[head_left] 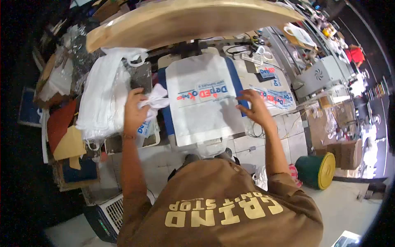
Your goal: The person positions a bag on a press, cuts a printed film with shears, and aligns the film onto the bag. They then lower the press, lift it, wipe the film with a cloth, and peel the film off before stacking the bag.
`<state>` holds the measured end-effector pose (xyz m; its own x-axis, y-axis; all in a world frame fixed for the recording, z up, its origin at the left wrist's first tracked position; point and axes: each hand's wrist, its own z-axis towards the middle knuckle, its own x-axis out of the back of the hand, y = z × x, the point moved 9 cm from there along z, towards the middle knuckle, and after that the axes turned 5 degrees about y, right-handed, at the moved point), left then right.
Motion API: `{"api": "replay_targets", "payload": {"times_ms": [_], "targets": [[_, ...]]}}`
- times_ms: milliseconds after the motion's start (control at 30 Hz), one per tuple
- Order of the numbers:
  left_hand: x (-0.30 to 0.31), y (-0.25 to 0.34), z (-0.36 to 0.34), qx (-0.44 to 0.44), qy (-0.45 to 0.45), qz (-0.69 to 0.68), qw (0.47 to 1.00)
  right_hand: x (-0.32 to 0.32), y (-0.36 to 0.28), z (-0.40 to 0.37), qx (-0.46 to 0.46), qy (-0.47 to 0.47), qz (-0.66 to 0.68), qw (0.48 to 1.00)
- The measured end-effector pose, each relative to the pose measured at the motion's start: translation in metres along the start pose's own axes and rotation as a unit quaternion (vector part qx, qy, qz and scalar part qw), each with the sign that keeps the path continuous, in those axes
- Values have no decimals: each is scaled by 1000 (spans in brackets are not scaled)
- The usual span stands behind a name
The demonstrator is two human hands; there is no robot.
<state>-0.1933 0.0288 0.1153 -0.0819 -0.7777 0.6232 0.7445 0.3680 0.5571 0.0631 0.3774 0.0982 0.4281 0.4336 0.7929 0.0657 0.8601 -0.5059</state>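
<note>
A white printed sheet, perhaps a fabric bag [193, 117], lies flat on a blue-edged board [235, 78] in front of me, its red and blue lettering facing up. At its left side my left hand [135, 108] is closed on a bunched white cloth [157, 98], which hangs over the board's edge. My right hand [256, 108] hovers by the sheet's right edge with thumb and fingers apart and nothing in them. Beside my left hand is a tall stack of white fabric bags [105, 92] with handles.
A curved pale wooden panel [193, 24] spans the view above the board. Printed blue-and-red pieces [273, 99] lie on the right-hand platen. Farther right are a grey machine [323, 76] and a green bin with a yellow rim [314, 171]. A person in red [354, 55] is in the background.
</note>
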Motion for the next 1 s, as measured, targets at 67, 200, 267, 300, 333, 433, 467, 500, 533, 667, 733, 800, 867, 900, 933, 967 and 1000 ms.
{"api": "replay_targets", "payload": {"times_ms": [67, 200, 267, 300, 333, 433, 467, 500, 533, 667, 733, 800, 867, 900, 933, 967, 1000], "targets": [[-52, 31, 15, -68, -10, -47, 997, -26, 22, -23, -23, 36, -49, 998], [-217, 42, -1, -32, -47, -33, 998, -57, 47, -43, -57, 96, -57, 992], [-267, 93, -3, -74, -18, -35, 996, -73, 63, -49, -74, 93, -22, 993], [-288, 113, 2, -88, -5, -61, 994, -77, 68, -50, -74, 95, -21, 992], [-305, 136, 9, -84, -6, -110, 990, -80, 69, -54, -66, 114, -10, 991], [-323, 161, -1, -112, -71, -143, 981, -79, 63, -63, -60, 142, 12, 988], [-317, 154, -1, -134, -80, -131, 979, -77, 64, -60, -71, 138, 18, 988], [-310, 129, 0, -138, -56, -141, 979, -79, 65, -60, -85, 132, 28, 987], [-302, 89, 2, -88, -26, -90, 992, -80, 65, -62, -86, 140, 29, 986], [-236, 22, 30, -5, 66, 82, 994, -79, 63, -60, -98, 129, 27, 986], [-272, 55, 23, -40, 48, 73, 995, -78, 58, -62, -98, 129, 34, 986], [-306, 137, 16, -83, 3, 22, 996, -77, 59, -59, -89, 136, 35, 986], [-314, 164, 6, -112, -5, -18, 993, -79, 61, -61, -69, 148, 18, 986], [-307, 162, 1, -144, 28, -7, 989, -78, 59, -60, -73, 142, 17, 987], [-304, 134, -2, -112, -9, 15, 994, -79, 58, -60, -76, 134, 18, 988], [-299, 89, -4, -71, -27, 39, 996, -78, 58, -60, -86, 127, 31, 988], [-257, 66, -6, -85, 23, 57, 995, -78, 57, -60, -81, 126, 29, 988]]}}
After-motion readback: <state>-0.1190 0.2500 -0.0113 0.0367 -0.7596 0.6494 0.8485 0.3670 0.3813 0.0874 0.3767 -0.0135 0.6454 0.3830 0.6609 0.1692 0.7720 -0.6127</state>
